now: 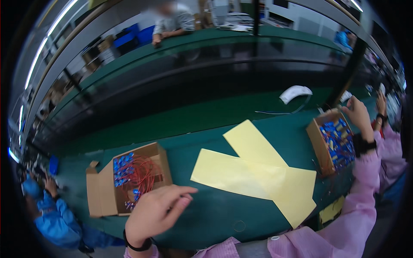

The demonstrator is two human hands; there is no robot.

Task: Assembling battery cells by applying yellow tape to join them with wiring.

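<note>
My left hand (pixel 159 210) is above the table beside the near edge of an open cardboard box (pixel 165 165). Its index finger and thumb stretch to the right, with nothing seen between them. That box holds small blue components (pixel 123 167) and a tangle of red wires (pixel 146 170). Out at the right, my right hand (pixel 360 115) is raised over the far side of a second cardboard box (pixel 316 144). Its fingers are curled together; anything they hold is too small to make out. Blue cylindrical parts (pixel 337 142) with thin wires fill this box.
Two yellow sheets (pixel 215 172) lie crossed on the green table (pixel 198 223) between the boxes. A white curved piece with a cable (pixel 296 92) rests farther back. Co-workers are at the left (pixel 56 219), at the right (pixel 389 142) and across the bench (pixel 176 23).
</note>
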